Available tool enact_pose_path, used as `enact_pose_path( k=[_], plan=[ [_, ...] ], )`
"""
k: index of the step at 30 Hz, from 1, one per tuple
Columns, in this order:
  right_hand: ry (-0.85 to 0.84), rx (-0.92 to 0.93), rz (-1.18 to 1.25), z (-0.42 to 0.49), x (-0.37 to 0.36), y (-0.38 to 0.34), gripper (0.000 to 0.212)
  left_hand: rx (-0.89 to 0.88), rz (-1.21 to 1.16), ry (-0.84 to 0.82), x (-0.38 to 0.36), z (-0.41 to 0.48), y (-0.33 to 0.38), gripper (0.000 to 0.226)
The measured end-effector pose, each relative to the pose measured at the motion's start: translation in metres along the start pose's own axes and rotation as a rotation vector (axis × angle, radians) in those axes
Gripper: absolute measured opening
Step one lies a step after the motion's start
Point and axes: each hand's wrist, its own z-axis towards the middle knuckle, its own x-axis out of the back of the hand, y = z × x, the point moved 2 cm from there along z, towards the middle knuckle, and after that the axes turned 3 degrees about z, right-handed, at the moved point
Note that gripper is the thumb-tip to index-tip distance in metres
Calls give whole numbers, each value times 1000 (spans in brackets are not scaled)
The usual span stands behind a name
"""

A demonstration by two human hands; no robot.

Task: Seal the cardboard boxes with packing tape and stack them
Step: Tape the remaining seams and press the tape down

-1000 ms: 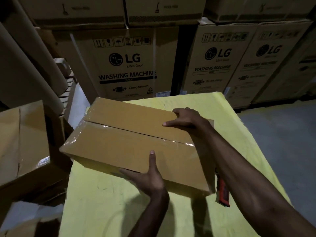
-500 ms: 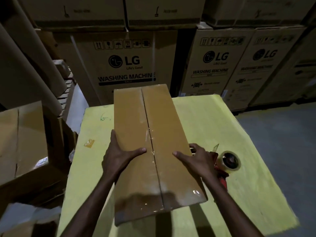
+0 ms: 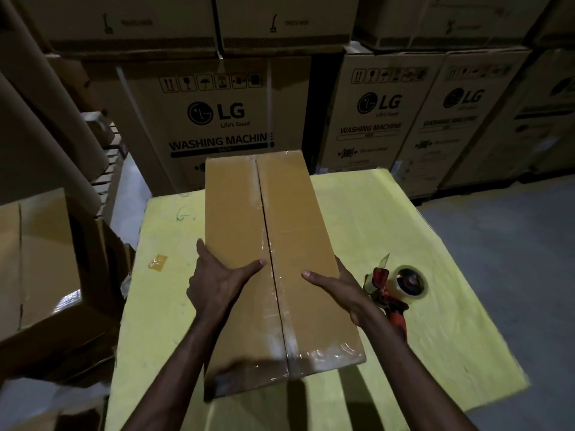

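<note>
On the yellow table (image 3: 389, 219) the box (image 3: 280, 213), crosswise a second ago, lies lengthwise; left hand (image 3: 217, 284) and right hand (image 3: 339, 287) clasp its sides, dispenser (image 3: 404, 284) just right of it.

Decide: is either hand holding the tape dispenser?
No: the left hand and right hand hold the box, and the tape dispenser lies on the yellow table.
</note>
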Motion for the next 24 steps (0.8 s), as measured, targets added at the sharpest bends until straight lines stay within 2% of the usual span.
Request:
enact_pose_path(
  k=[5, 7, 8, 11, 13, 16, 18, 20, 24],
  plan=[
    [-29, 37, 29, -4, 2, 1, 89, 79, -19, 71, 1, -9, 7, 121],
    [-30, 50, 40, -12, 11, 0, 93, 71, -11, 81, 3, -19, 10, 118],
    [-38, 59, 43, -19, 16, -3, 91, 58, -6, 87, 6, -27, 13, 116],
    [-43, 118, 80, -42, 45, -17, 66, -31, -19, 94, 15, -56, 31, 114],
    [-32, 160, 103, -57, 74, -29, 61, -96, -43, 102, 19, -78, 51, 113],
    [-31, 213, 102, -80, 129, -46, 75, -199, -59, 120, 18, -119, 94, 112],
    [-22, 252, 106, -95, 174, -55, 70, -259, -81, 118, 9, -149, 126, 111],
    [2, 279, 107, -113, 222, -61, 64, -327, -124, 86, -6, -180, 159, 113],
    [90, 311, 121, -140, 324, -50, 67, -433, -277, 4, -62, -240, 219, 123]
  ],
)
